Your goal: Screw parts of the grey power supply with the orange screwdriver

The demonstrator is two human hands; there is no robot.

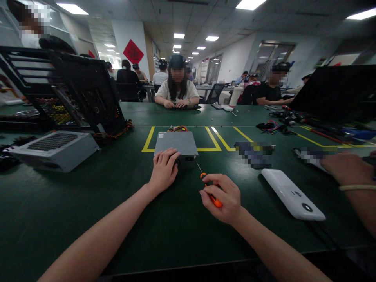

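A grey metal computer power supply (pixel 179 141) lies on the green table in front of me, with coloured wires behind it. My left hand (pixel 164 170) steadies it, fingers across its top at the near left corner and thumb at the front face. In my right hand (pixel 225 194) is a screwdriver (pixel 216 202) with an orange and black handle, gripped between thumb and fingers. Its thin shaft points up and left, and the tip is at the power supply's near right corner. Whether the tip touches a screw is too small to tell.
To the left stand another power supply (pixel 55 150) and an open black computer case (pixel 79 90). Yellow tape (pixel 208 149) marks the table (pixel 176 235). On the right are a white power bank (pixel 293 194), cables (pixel 276 126) and another person's hand (pixel 349 168). Someone sits opposite.
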